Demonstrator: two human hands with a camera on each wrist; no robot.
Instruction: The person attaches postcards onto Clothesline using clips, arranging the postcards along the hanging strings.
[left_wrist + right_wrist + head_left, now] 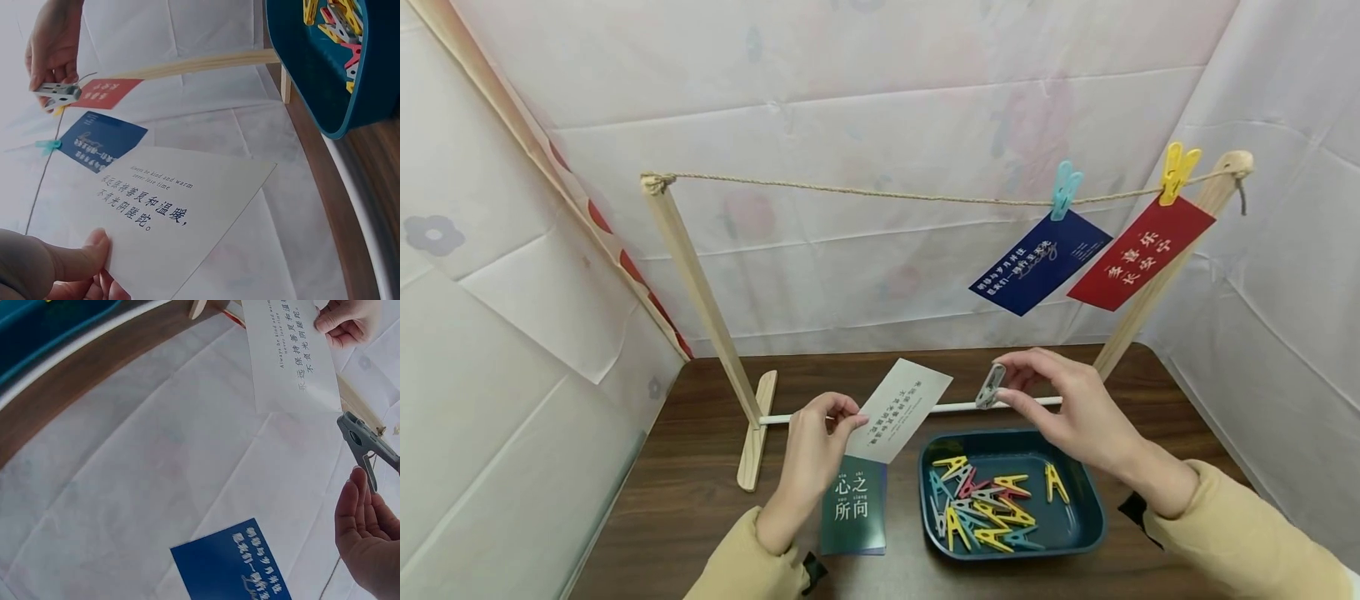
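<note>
A person sits at a dark wooden bench [700, 467]. The left hand [816, 442] pinches a white card [898, 408] by its lower corner, thumb curled over its edge, holding it tilted above the bench. The right hand [1071, 408] pinches a grey clothespin [990, 386] between its fingertips, just to the right of the card and apart from it. Below the right hand sits a blue tray [1090, 500] of coloured clothespins [988, 508]. A green card [853, 508] lies flat beside the tray. Behind, a string [850, 193] spans two wooden posts; a blue card [1040, 262] and a red card [1138, 252] hang from it by pins.
</note>
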